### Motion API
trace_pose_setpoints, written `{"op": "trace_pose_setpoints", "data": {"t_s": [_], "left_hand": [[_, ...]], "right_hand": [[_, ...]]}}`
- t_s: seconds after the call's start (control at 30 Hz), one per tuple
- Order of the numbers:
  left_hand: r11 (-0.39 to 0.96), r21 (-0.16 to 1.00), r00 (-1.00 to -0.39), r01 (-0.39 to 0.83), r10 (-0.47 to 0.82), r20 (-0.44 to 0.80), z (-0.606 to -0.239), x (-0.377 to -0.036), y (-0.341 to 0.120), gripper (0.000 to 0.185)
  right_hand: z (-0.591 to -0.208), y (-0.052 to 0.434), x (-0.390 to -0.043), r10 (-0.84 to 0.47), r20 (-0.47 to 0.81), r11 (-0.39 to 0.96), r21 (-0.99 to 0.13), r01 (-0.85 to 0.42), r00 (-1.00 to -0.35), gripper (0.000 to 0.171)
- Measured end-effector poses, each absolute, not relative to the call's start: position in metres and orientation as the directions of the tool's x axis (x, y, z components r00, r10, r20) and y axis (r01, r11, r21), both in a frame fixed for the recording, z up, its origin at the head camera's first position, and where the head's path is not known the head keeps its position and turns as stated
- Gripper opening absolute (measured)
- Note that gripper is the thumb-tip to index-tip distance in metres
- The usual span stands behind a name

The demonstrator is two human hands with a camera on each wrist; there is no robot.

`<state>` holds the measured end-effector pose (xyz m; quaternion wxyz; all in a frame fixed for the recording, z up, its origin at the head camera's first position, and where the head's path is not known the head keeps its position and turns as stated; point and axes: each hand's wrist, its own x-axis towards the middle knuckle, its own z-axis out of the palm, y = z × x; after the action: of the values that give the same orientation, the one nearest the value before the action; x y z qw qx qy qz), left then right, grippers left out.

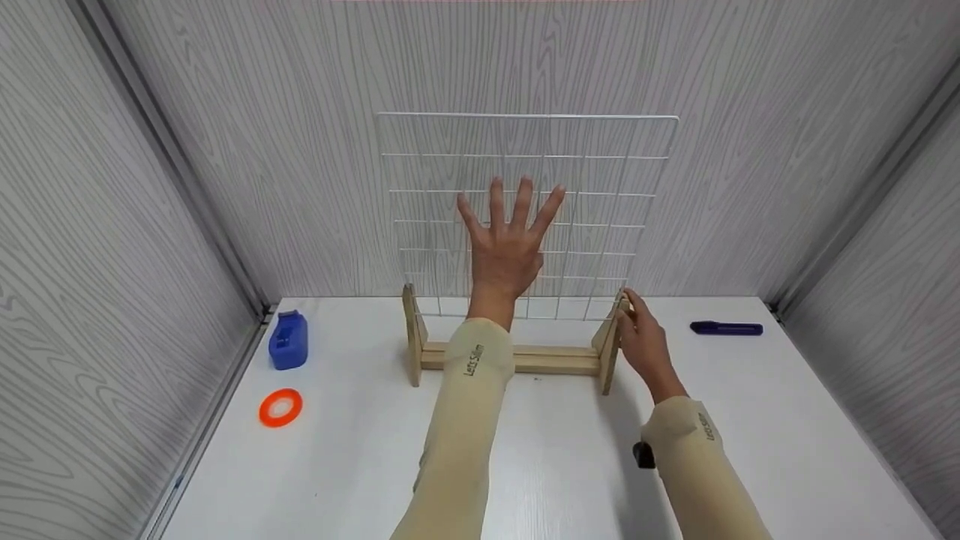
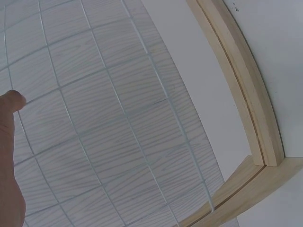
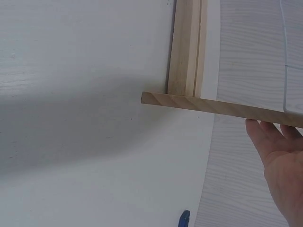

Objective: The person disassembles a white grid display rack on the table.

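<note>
A white wire grid panel [image 1: 592, 154] stands upright, its lower corners at the two wooden end pieces of a stand [image 1: 559, 364]. In front of the grid my left hand [image 1: 506, 259] is raised with its fingers spread, the palm facing the wires. The left wrist view shows the thumb [image 2: 14, 101] right at a wire crossing. My right hand [image 1: 643, 341] is at the right wooden end piece [image 1: 611, 352], fingertips touching its outer face. In the right wrist view those fingertips [image 3: 253, 125] lie along the board [image 3: 213, 106], not wrapped round it.
On the left of the white table [image 1: 360, 465] are a blue tape dispenser [image 1: 289, 341] and an orange ring [image 1: 280, 407]. A dark blue cutter knife [image 1: 726, 328] lies at the right. Wood-grain panels [image 1: 315, 150] enclose the back and sides.
</note>
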<state>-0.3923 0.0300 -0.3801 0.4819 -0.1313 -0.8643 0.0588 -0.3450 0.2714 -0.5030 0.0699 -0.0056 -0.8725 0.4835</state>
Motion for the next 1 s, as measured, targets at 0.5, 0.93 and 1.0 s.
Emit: {"op": "trace_pose_setpoints", "data": {"t_s": [0.5,0.93,1.0], "left_hand": [[0.96,-0.235,-0.509,0.153,0.28,0.814,-0.372,-0.393,0.029,0.095],[0.958,-0.241,-0.488,0.155,0.286,0.825,-0.366,-0.393,0.027,0.097],[0.957,-0.247,-0.491,0.149,0.289,0.822,-0.366,-0.392,0.027,0.098]], "right_hand": [[-0.504,0.274,-0.346,0.062,0.114,0.518,-0.853,-0.066,-0.992,0.056],[-0.505,0.273,-0.348,0.066,0.12,0.527,-0.847,-0.068,-0.991,0.055],[-0.505,0.273,-0.348,0.066,0.12,0.524,-0.849,-0.068,-0.991,0.055]]}}
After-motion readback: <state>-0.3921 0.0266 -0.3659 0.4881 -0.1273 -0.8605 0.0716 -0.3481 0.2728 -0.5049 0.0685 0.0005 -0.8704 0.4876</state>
